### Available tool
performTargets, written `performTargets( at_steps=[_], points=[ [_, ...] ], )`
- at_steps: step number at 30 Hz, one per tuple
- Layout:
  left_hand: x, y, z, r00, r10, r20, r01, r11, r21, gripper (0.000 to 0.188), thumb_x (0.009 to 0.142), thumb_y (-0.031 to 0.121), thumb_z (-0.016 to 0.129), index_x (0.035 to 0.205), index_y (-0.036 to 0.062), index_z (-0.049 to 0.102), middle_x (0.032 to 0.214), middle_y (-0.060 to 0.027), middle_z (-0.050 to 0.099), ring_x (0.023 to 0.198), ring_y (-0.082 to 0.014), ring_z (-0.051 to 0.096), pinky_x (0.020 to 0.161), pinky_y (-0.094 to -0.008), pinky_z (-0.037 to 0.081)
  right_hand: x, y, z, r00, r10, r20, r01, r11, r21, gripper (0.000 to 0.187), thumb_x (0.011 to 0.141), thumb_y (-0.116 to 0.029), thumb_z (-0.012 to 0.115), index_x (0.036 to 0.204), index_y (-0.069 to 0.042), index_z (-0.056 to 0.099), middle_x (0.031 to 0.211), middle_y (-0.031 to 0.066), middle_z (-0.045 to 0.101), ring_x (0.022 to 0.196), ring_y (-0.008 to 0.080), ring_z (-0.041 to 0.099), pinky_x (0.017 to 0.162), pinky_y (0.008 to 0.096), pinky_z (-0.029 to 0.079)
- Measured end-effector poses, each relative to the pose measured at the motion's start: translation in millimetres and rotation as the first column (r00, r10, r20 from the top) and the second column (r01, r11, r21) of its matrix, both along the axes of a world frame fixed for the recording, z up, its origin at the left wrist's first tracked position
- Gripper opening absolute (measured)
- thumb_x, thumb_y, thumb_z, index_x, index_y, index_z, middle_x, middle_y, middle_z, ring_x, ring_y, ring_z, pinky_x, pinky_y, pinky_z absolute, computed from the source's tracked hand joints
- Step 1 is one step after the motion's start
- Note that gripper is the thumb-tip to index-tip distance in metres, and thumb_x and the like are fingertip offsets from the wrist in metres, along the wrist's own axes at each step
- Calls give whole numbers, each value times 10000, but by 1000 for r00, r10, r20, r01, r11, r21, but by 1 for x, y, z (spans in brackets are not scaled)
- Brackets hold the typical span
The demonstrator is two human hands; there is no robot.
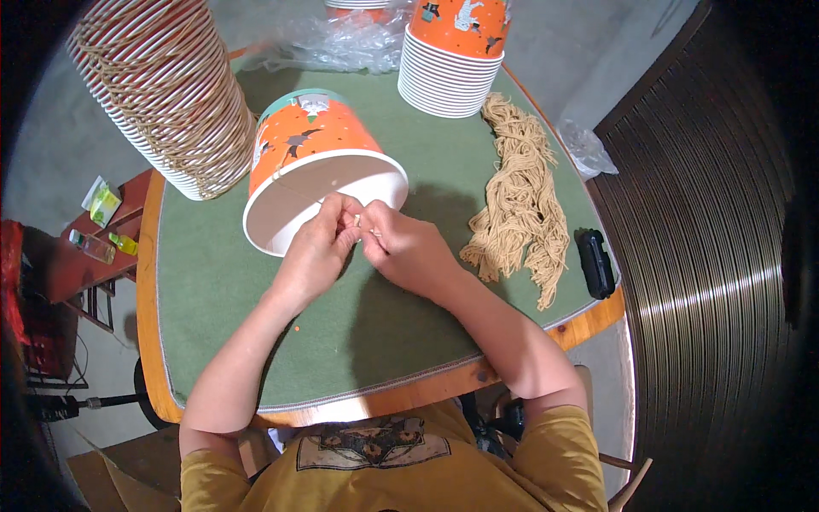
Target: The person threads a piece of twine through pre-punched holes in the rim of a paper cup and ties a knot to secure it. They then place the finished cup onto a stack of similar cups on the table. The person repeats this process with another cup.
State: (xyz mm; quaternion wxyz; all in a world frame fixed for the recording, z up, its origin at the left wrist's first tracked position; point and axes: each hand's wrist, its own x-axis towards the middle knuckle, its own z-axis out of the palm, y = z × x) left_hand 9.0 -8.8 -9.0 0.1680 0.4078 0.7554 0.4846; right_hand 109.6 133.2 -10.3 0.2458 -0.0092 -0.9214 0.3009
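Note:
An orange paper bucket (pixel 320 136) with printed figures lies tilted on the table, its white-rimmed mouth toward me. A thin tan cord (pixel 296 191) runs from the left part of its rim across the mouth to my fingers. My left hand (pixel 320 247) is closed, pinching the cord in front of the bucket's lower rim. Fingertip to fingertip with it, my right hand (pixel 409 247) is closed on the cord too. A small pale bit shows between the fingers; whether it is a knot or a cord end I cannot tell.
A tall stack of corded buckets (pixel 162 94) leans at the left. More nested buckets (pixel 452 72) stand at the back right, beside clear plastic wrap (pixel 341 43). Loose tan cords (pixel 520 196) lie on the green tablecloth (pixel 401 333); a black case (pixel 595 264) sits at the right edge.

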Motion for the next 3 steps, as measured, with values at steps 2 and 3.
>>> performTargets(
  at_steps=[2, 3],
  points=[
    [1, 0, 4, 1000, 12, 13, -12, 999, -33, 201, 962, 120, 579, 1108, 55, 458, 909, -119, 618, 837, -267, 643, 757, -408, 495, 1, -1, -1, 999, 26, -33, -21, 990, 140, 152, 879, -116, 619, 966, -82, 498, 826, 152, 632, 713, 378, 643, 611, 452, 519],
    [2, 0, 7, 1000, 17, 19, -16, 999, -50, 205, 960, 117, 582, 1111, 55, 459, 912, -115, 621, 835, -261, 644, 762, -408, 495, 2, 0, -1, 1000, 30, -7, -29, 983, 180, 182, 880, -141, 626, 989, -88, 490, 856, 153, 640, 708, 381, 643, 629, 452, 531]
  ],
)
